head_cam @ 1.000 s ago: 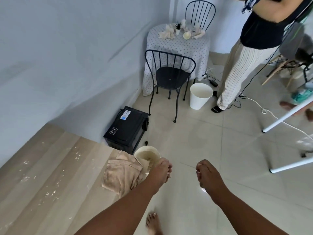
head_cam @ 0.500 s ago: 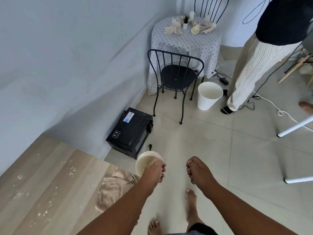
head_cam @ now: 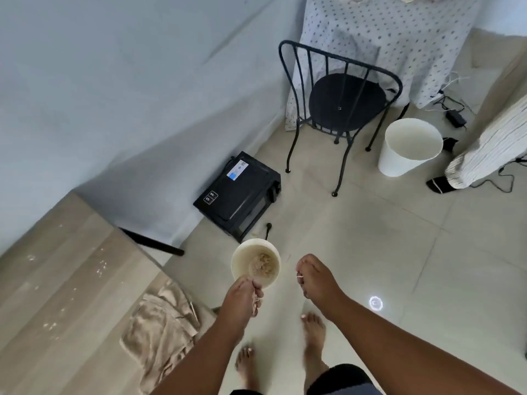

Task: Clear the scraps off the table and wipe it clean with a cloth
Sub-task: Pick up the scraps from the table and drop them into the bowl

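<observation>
While the left hand (head_cam: 242, 297) pinches scraps (head_cam: 257, 300) just short of the bin (head_cam: 255, 263) ahead, the right hand's (head_cam: 315, 280) curled grip holds a scrap too, beside its rim.

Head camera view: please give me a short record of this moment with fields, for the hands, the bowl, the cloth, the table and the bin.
left hand: grips the near rim of the bowl
right hand: fingers curled, pinching small pale scraps
bowl: cream, held above the floor, food scraps inside
cloth: beige, crumpled at the table edge
table: light wood, white crumbs scattered on it
bin: white, on the floor beside the black chair
</observation>
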The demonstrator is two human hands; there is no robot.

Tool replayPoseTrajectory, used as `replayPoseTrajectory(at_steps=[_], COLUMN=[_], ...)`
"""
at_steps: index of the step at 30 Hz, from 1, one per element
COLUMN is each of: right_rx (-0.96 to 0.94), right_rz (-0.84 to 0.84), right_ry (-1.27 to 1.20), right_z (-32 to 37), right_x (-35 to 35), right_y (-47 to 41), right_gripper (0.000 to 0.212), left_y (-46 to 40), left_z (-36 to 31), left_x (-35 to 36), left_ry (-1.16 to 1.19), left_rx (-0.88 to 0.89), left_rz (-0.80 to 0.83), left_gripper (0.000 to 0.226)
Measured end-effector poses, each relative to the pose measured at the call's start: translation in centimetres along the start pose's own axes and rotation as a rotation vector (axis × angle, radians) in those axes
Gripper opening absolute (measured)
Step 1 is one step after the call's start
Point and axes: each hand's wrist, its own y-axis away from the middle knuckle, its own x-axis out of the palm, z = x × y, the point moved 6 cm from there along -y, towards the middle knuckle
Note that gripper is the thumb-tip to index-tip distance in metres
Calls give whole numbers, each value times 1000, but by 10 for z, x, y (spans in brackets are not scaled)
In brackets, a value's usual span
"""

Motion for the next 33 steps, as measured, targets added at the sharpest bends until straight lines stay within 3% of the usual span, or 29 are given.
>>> replayPoseTrajectory(at_steps=[3,16,21,29,33], right_rx=[64,250,269,242,311], right_rz=[51,140,110,187,136], right_ry=[5,148,107,143,50], right_z=[-17,-102,-119,-162,-180], right_x=[-2,21,38,75,97], right_y=[-19,-93,-143,-232,-264], right_gripper=[19,17,13,15,12], left_y=[-2,-63,-122,-223,-269], left_z=[15,95,113,134,152], left_x=[17,42,39,37,36], left_ry=[16,280,366,729,714], left_rx=[-47,-245,-255,-257,-302], left_rz=[-6,-169,-214,-306,-345], left_gripper=[20,26,25,24,30])
